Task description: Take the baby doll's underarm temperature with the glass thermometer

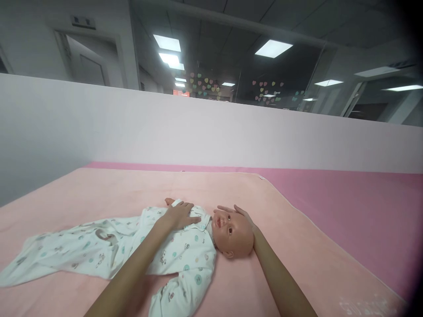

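Note:
A baby doll [238, 235] in a white printed sleepsuit [178, 253] lies on its back, head to the right and legs to the left. My left hand [180, 215] rests flat on the doll's chest with its fingers spread. Around the far side and crown of the bald head curves my right hand [243, 213], its fingers stretched out and partly hidden behind the head. One small doll hand [169, 201] pokes out of the far sleeve. The near sleeve bends down toward me.
A peach blanket [297, 251] lies under the doll, over a pink mat [357, 207] that shows at the right and back. A low white wall [211, 132] stands behind. Beyond it are glass panels with heart stickers [206, 83] and a door [87, 64].

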